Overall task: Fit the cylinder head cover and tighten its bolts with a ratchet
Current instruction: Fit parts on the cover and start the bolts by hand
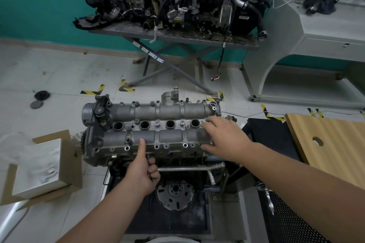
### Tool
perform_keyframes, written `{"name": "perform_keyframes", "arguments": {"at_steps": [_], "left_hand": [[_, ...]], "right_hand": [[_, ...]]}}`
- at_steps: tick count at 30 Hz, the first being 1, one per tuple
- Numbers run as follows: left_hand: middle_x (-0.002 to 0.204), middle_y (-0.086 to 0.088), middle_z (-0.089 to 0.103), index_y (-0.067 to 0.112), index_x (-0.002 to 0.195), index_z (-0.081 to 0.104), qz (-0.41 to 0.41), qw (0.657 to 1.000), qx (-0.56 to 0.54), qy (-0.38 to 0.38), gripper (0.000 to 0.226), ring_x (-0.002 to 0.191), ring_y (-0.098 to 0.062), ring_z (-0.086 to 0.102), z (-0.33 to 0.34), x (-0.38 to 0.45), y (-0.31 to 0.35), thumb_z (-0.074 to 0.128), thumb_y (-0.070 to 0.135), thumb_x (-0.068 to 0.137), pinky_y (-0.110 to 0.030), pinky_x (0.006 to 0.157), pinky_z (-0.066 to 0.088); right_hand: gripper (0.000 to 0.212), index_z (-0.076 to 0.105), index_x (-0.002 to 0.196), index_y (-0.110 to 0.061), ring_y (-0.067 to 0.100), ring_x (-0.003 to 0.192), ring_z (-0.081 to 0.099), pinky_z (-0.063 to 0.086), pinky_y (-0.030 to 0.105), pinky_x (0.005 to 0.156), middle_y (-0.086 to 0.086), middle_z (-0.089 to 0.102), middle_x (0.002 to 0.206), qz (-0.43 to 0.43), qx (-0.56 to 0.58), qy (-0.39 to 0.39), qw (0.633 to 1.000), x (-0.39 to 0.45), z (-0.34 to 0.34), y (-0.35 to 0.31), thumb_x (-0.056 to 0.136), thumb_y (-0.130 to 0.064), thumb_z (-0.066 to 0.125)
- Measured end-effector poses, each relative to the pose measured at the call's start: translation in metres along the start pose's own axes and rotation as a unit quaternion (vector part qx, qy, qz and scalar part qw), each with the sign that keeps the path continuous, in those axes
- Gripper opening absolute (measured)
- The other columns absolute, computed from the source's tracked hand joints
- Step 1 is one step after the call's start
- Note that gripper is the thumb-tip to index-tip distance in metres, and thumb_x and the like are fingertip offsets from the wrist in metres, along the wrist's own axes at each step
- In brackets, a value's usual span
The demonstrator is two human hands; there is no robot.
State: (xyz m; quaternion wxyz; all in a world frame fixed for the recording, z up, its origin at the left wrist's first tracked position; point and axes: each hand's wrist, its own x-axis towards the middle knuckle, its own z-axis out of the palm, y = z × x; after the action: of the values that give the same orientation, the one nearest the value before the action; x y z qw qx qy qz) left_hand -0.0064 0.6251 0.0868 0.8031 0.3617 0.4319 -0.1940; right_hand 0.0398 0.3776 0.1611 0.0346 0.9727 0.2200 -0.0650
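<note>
Far left, on the tiled floor: an open brown cardboard box with pale padding inside; apart from the work, no tool visible in it.

Centre-left: the grey cast-aluminium cylinder head cover lies on top of the engine, long axis running left to right across the view, timing end to the left; 4 round plug wells sit in a row along its middle; several bolt holes along the near edge look open, a few seem to carry bolts, too small to count for sure.

The left hand comes in from below, index finger straight and its tip pressed on the cover's near rail left of centre; the other fingers are curled, and a small dark metal piece, probably a bolt, shows at their top; whether they grip it cannot be told.

Right of centre: the right hand lies flat, fingers spread and straight, resting on the cover's right end, holding nothing.

Judgement: the cover looks seated, both hands steadying or aligning it; bolts go in next; the near-edge holes lie just beside the left fingertip, so that hand is nearer. No ratchet in view.

Far right: a light wooden board with a round hole, untouched.
</note>
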Motion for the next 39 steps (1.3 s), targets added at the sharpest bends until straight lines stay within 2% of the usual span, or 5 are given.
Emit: {"name": "perform_keyframes", "arguments": {"at_steps": [4,11,21,33,39], "left_hand": [[0.055,0.009,0.041,0.022,0.077,0.051,-0.018,1.000,-0.025,0.003,0.047,0.035,-0.005,0.024,0.007,-0.006,0.007,0.065,0.067,0.083,-0.020,0.031,0.018],[0.046,0.009,0.040,0.019,0.069,0.045,-0.069,0.995,-0.072,-0.013,0.049,0.027,-0.005,0.026,0.011,-0.013,0.024,0.055,0.061,0.094,-0.015,0.029,0.017],[0.042,0.009,0.034,0.019,0.061,0.041,-0.065,0.993,-0.096,-0.036,0.059,0.026,-0.005,0.025,0.014,-0.008,0.037,0.048,0.068,0.093,-0.014,0.028,0.016],[0.046,0.009,0.033,0.019,0.059,0.041,-0.076,0.989,-0.117,-0.048,0.060,0.027,-0.005,0.025,0.006,-0.013,0.034,0.061,0.070,0.082,-0.017,0.028,0.017],[0.047,0.010,0.038,0.019,0.061,0.043,-0.084,0.985,-0.137,-0.060,0.053,0.028,-0.005,0.026,-0.002,-0.018,0.034,0.067,0.060,0.084,-0.016,0.029,0.017]], "right_hand": [[0.107,0.010,0.152,-0.028,0.038,0.149,0.014,0.011,0.062,0.118,0.010,0.012,0.163,0.024,-0.031,-0.023,0.999,0.020,0.016,-0.030,0.072,-0.078,0.062],[0.087,0.024,0.147,-0.028,0.036,0.132,0.039,0.032,0.059,0.106,0.012,0.037,0.143,0.055,-0.030,-0.028,0.998,0.032,0.039,-0.049,0.081,-0.071,0.060],[0.087,0.027,0.145,-0.024,0.037,0.128,0.042,0.036,0.057,0.104,0.013,0.042,0.138,0.050,-0.035,-0.008,0.998,0.033,0.046,-0.046,0.080,-0.072,0.059],[0.086,0.030,0.144,-0.024,0.036,0.123,0.047,0.040,0.055,0.100,0.011,0.047,0.133,0.053,-0.044,0.010,0.998,0.029,0.047,-0.049,0.078,-0.072,0.060],[0.086,0.027,0.141,-0.023,0.038,0.118,0.047,0.040,0.057,0.099,0.013,0.044,0.130,0.055,-0.059,-0.011,0.997,0.032,0.047,-0.051,0.079,-0.072,0.060]]}}
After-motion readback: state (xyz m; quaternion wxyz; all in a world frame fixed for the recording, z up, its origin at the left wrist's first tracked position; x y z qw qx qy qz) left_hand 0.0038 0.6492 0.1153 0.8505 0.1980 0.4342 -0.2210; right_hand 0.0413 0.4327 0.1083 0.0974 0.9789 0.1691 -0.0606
